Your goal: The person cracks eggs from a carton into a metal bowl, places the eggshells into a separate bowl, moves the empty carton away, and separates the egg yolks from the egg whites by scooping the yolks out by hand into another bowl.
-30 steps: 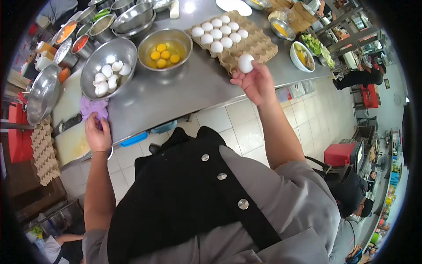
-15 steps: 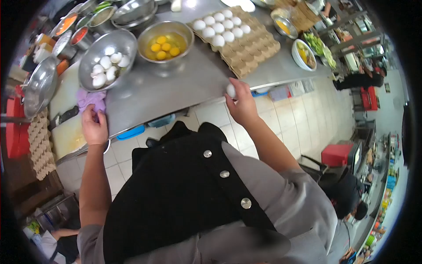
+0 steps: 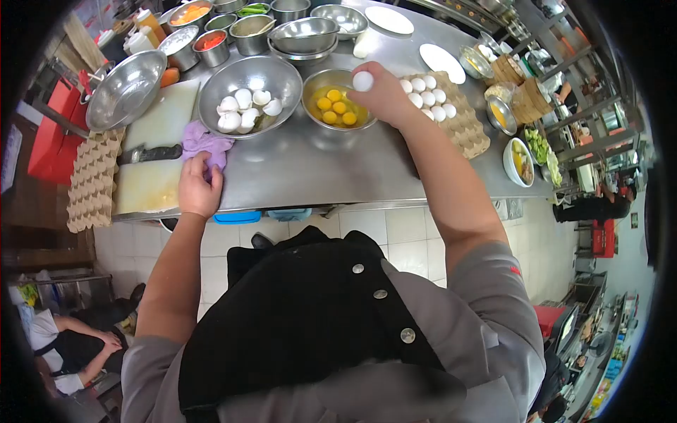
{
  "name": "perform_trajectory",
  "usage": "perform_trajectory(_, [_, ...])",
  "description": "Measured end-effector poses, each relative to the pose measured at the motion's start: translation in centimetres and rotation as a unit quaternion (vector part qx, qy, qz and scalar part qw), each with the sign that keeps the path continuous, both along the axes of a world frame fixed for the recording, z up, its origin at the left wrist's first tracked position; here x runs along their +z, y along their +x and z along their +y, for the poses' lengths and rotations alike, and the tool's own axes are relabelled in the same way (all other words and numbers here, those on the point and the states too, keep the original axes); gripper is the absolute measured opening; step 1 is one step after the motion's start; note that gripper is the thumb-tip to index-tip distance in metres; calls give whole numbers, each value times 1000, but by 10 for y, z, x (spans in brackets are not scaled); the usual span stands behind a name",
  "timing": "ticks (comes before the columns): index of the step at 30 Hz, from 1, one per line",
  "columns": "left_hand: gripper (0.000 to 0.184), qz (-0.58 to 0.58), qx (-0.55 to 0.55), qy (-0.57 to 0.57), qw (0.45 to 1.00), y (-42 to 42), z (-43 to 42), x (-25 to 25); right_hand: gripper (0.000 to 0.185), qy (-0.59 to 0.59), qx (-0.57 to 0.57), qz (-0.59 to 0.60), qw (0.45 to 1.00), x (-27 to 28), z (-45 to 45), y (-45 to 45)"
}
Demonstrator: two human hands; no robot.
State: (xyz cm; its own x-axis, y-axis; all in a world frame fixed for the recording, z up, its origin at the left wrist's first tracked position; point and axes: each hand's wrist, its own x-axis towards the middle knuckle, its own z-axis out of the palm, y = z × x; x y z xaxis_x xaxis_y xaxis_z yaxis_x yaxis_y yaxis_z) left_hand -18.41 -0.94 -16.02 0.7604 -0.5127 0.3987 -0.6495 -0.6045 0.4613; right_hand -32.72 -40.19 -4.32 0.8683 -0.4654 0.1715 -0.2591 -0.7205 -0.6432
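Note:
My right hand [image 3: 386, 97] is closed around a white egg [image 3: 362, 81], held above the right rim of a steel bowl [image 3: 308, 106] of raw eggs with several whole yolks [image 3: 338, 108]. My left hand [image 3: 199, 185] rests at the table's near edge, its curled fingers on a crumpled purple cloth [image 3: 206, 141]. Behind the cloth, a wider steel bowl [image 3: 211, 88] holds several broken eggshells [image 3: 247, 109]. To the right of my right hand, a cardboard egg tray [image 3: 469, 127] carries several white eggs [image 3: 429, 97], partly hidden by my forearm.
A black-handled knife [image 3: 159, 153] lies across a cutting board [image 3: 144, 187] at left, beside another egg tray [image 3: 94, 180]. Metal containers [image 3: 254, 44] and white plates [image 3: 389, 20] stand at the back. A white bowl [image 3: 518, 163] sits at right. Another person [image 3: 77, 345] is at lower left.
My right hand has carried the egg from the table's front edge up and over to the yolk bowl. My left hand stays at the purple cloth. The camera view has shifted.

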Motion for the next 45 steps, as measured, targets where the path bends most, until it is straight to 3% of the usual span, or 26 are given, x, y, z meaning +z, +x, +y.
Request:
perform_trajectory(2, [30,16,2,5,1000,0,1,1,47,-22,-11,69,997,-7,0,16])
perform_trajectory(17, [30,20,-8,-7,1000,4,3,-1,57,-56,13,146,988,-32,-9,44])
perform_trajectory(23, [31,15,-7,-8,1000,4,2,-2,65,-43,3,132,990,-31,-8,43])
perform_trajectory(29, [30,14,-11,-15,1000,1,2,-2,72,-112,34,231,966,-4,-15,41])
perform_trajectory(32, [30,6,-14,-24,1000,4,2,-1,78,-97,27,115,988,26,10,62])
perform_trajectory(34, [29,-3,-19,-24,1000,3,2,-1,81,-18,65,21,997,62,39,78])
perform_trajectory(37, [28,2,-13,-24,1000,1,1,1,70,-24,105,-76,991,104,54,81])
perform_trajectory(40, [27,-15,-16,-32,999,2,1,-1,54,-57,125,-6,991,119,1,65])
perform_trajectory(42, [27,-13,-12,-25,1000,2,0,-1,42,-124,71,54,988,103,-58,42])
perform_trajectory(44, [27,-36,-21,-23,999,2,0,0,35,-226,-23,193,954,89,-97,10])
perform_trajectory(45, [27,-33,-20,-15,999,1,0,1,32,-189,-38,210,958,73,-117,-12])
